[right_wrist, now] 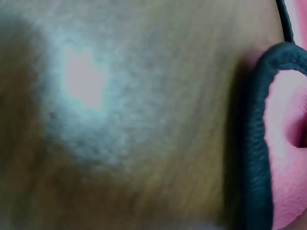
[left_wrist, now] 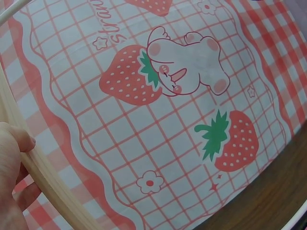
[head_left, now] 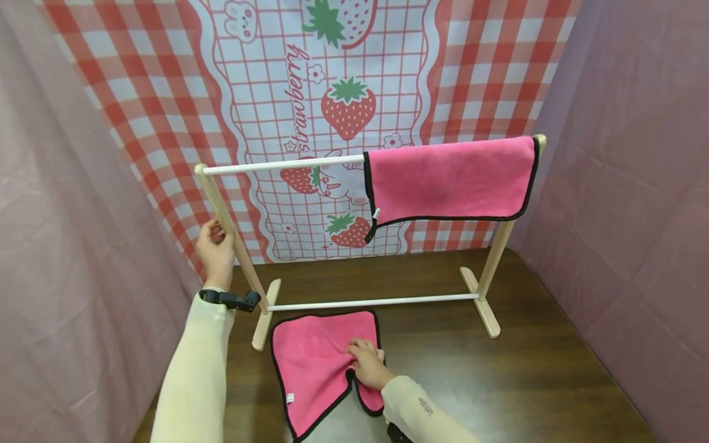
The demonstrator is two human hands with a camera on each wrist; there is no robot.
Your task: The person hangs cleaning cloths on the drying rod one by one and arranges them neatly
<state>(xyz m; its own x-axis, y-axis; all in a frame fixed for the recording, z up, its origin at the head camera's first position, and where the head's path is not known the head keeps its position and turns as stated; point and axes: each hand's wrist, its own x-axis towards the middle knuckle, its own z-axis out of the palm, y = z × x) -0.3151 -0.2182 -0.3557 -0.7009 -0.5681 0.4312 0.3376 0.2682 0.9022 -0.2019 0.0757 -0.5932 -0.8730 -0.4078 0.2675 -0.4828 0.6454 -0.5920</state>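
My left hand (head_left: 217, 255) holds the left wooden post (head_left: 239, 255) of a drying rack. In the left wrist view, the thumb lies across the near side of that post (left_wrist: 53, 187) and fingers show behind it. On the table below the rack, a pink towel (head_left: 312, 344) with black edging lies spread and partly rumpled. My right hand (head_left: 370, 364) pinches it near its right side, where the lower edge is drawn up into a fold. The right wrist view catches only black edging and pink cloth (right_wrist: 290, 177) at its right. A second pink towel (head_left: 451, 181) hangs over the right half of the top bar.
The rack's white top bar (head_left: 282, 165) is bare at the left, and a white lower bar (head_left: 371, 302) joins its two feet. A strawberry-print cloth (head_left: 343, 55) hangs behind. Pink curtains (head_left: 626, 203) flank the brown wooden table (head_left: 532, 375).
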